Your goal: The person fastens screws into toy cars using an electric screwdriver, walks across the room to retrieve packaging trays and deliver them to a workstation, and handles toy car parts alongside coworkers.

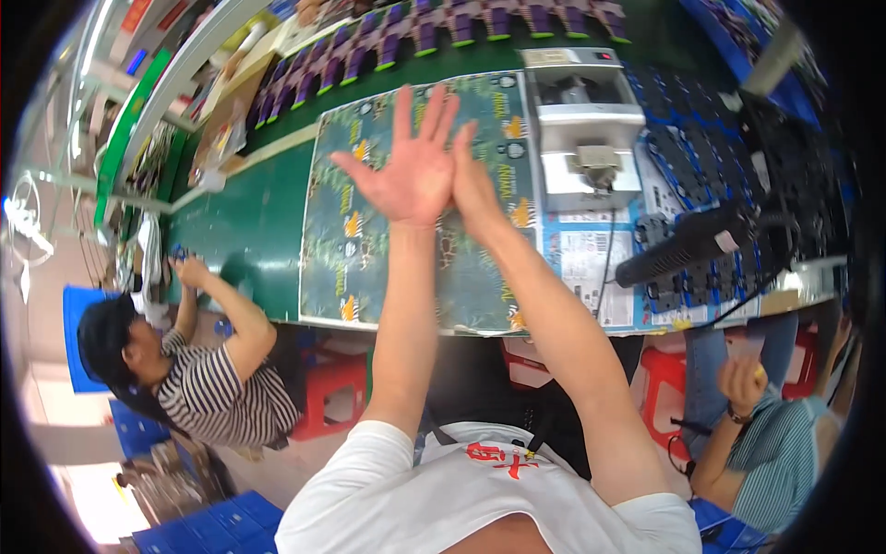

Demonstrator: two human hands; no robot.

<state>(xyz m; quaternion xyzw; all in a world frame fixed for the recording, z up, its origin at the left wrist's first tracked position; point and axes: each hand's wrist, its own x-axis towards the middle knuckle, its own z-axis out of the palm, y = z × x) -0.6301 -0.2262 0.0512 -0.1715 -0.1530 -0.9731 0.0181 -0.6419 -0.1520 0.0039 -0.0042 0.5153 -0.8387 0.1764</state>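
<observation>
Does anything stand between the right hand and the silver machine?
Nothing visible does: only a strip of the patterned mat shows between the right hand and the silver machine.

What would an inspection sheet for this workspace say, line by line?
Surface: green table, with an animal-patterned mat under the hands.
Job's things: nothing seen in the left palm; a silver metal machine stands right of the mat.
Clutter: black-and-blue parts crowd the right side; purple-and-green items line the far side.
Hands: left hand open, palm showing, fingers spread; right hand edge-on beside it, fingers extended, contact unclear.
Cables: black cable curves near the black cylindrical tool.
Surroundings: people at left and right; red stool.
</observation>
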